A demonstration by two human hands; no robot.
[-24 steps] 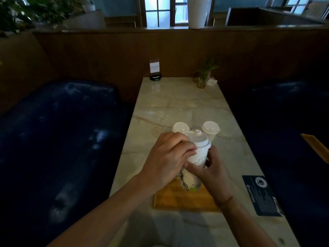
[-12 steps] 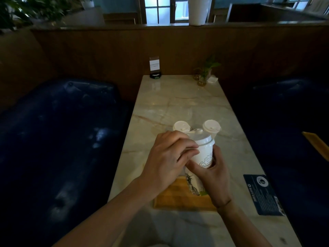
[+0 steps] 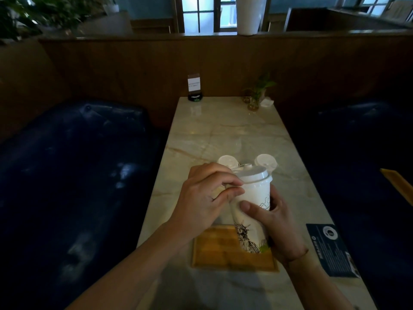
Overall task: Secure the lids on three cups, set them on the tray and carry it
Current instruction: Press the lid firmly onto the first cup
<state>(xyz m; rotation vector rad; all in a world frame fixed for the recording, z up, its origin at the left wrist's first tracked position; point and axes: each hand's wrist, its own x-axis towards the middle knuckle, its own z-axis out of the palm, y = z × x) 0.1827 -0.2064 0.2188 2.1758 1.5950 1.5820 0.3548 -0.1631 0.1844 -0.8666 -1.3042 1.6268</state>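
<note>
- Cup held in the air above the tray, long axis tilted, its top leaning away from the person.
- Right hand wraps the cup wall; left hand pinches the lid rim at its left edge.
- Both hands touch it; left is nearer the lid.
- Two lidded cups stand just behind.
- Versus a second ago: the cup is tipped further, and the right thumb has come round onto the front wall.

We held cup above tray, left hand on its left, right hand on its right. Two lidded cups stood behind. Card lay right of tray on table.
</note>
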